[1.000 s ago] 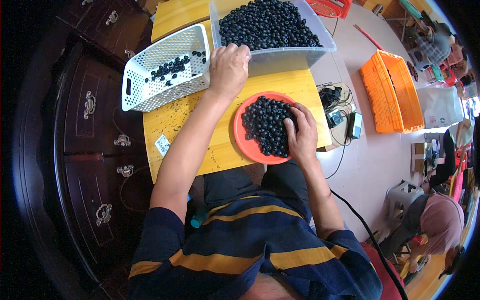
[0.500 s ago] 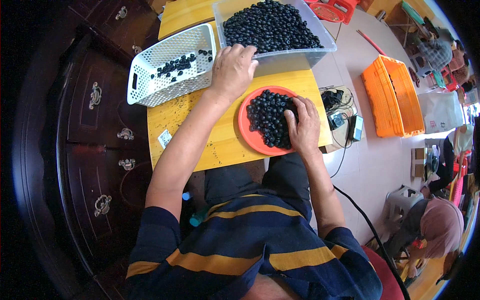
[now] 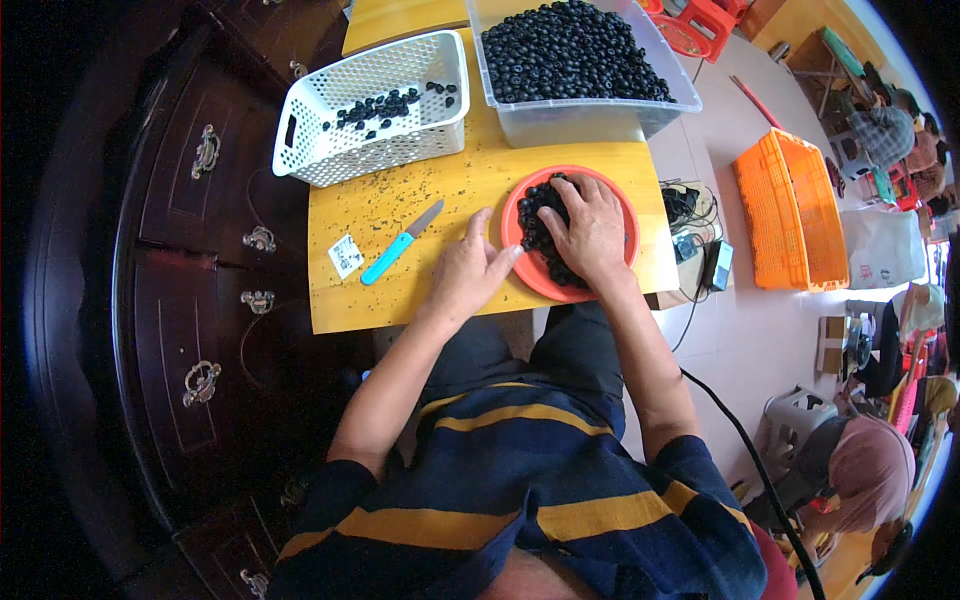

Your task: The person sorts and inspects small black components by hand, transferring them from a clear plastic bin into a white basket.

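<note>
A shallow red-orange plate [image 3: 629,208] lies near the right side of the yellow table and holds small black round pieces [image 3: 535,215], olive-like in look. My right hand [image 3: 590,225] rests over them, fingers spread and slightly curved; what lies under the palm is hidden. At the plate's left rim is my left hand [image 3: 468,268], its fingers apart and holding nothing, the thumb tip close to the rim. A small knife [image 3: 402,243] with a turquoise handle lies left of that hand, beside a white printed label [image 3: 346,257].
A white perforated basket [image 3: 390,148] with some black pieces stands at the back left. Beside it, a clear plastic bin [image 3: 570,122] is heaped with them. Dark crumbs dot the yellow table [image 3: 480,165]. An orange crate [image 3: 790,215] and cables [image 3: 690,205] are right; people sit farther off.
My left hand has come back from the clear bin's edge to the plate's left rim, uncovering the knife. Under my right hand, the pieces now sit more to the plate's left. The view has shifted.
</note>
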Motion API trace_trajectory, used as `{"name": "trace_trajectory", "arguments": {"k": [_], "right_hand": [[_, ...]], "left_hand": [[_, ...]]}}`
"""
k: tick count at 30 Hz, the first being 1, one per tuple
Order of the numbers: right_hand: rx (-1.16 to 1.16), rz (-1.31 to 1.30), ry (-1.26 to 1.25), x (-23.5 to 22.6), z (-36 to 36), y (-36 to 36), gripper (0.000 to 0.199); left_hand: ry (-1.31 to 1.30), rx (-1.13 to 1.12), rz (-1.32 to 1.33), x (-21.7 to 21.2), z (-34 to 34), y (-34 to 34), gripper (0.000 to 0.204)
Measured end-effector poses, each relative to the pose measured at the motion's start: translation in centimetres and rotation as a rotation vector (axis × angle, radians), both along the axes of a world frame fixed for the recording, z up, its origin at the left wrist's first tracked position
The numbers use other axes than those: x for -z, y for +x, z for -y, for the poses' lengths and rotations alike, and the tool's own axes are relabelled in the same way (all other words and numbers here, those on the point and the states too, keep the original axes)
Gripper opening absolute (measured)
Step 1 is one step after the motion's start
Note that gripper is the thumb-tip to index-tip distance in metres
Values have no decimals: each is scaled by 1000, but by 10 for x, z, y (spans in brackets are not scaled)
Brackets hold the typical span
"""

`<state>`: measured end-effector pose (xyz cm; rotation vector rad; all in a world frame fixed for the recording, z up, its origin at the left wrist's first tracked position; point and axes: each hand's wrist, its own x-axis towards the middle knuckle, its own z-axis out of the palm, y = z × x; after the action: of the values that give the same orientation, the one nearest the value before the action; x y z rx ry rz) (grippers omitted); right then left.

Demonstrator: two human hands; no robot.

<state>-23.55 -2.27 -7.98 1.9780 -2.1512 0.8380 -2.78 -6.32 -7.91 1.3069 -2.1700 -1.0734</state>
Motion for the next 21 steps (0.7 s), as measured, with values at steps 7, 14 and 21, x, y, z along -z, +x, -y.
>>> {"name": "trace_trajectory", "arguments": {"k": [7,14,21], "right_hand": [[-94,88,-59,0,-24,9,28],[-65,57,-109,1,-28,16,29],[-78,20,-64,10,-19,16,21]], "left_hand": [[218,-39,-156,31,6,-11,55],[266,-49,-234,24,5,-15,50],[318,-55,-275,16,3,-18,50]]}}
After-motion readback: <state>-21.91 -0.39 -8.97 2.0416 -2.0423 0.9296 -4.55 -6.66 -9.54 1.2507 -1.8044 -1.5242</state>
